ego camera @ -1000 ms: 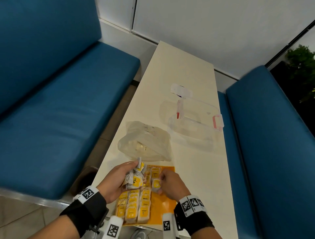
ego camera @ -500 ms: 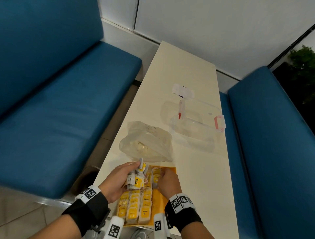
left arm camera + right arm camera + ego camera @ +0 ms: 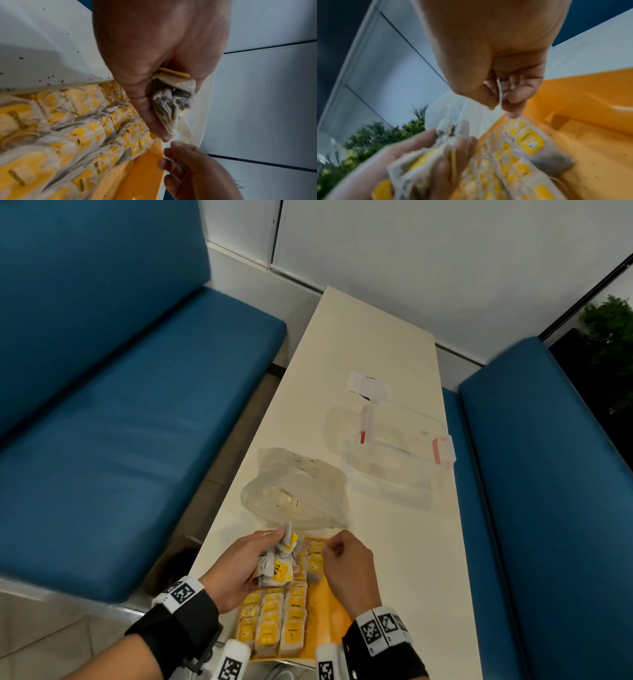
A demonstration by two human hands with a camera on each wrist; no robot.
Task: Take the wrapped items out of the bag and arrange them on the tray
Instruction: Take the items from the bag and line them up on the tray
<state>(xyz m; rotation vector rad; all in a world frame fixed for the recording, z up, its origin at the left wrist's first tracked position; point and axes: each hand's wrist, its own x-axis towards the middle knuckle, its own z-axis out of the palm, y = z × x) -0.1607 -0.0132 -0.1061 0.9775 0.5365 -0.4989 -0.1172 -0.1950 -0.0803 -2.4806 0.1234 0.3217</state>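
My left hand [image 3: 245, 565] grips a bunch of yellow-tagged tea bags [image 3: 278, 568] above the near left part of the orange tray [image 3: 337, 607]. The left wrist view shows the bunch [image 3: 171, 102] squeezed between thumb and fingers. My right hand [image 3: 344, 563] hovers over the tray's far end, its thumb and forefinger pinching a thin white tea bag string [image 3: 500, 93]. Several tea bags lie in rows on the tray [image 3: 590, 121]. The crumpled clear plastic bag [image 3: 298, 491] lies just beyond the tray, with a few items dimly visible inside.
A clear plastic container with red latches [image 3: 394, 453] sits on the cream table [image 3: 376, 337] beyond the bag, with a small white wrapper [image 3: 368, 386] behind it. Blue benches [image 3: 120, 422] flank the narrow table. A dark bin [image 3: 171, 563] stands below the left edge.
My right hand has lifted off the tea bags on the tray and moved toward the tray's far end, now pinching a string. The left hand keeps its bunch, nearly still.
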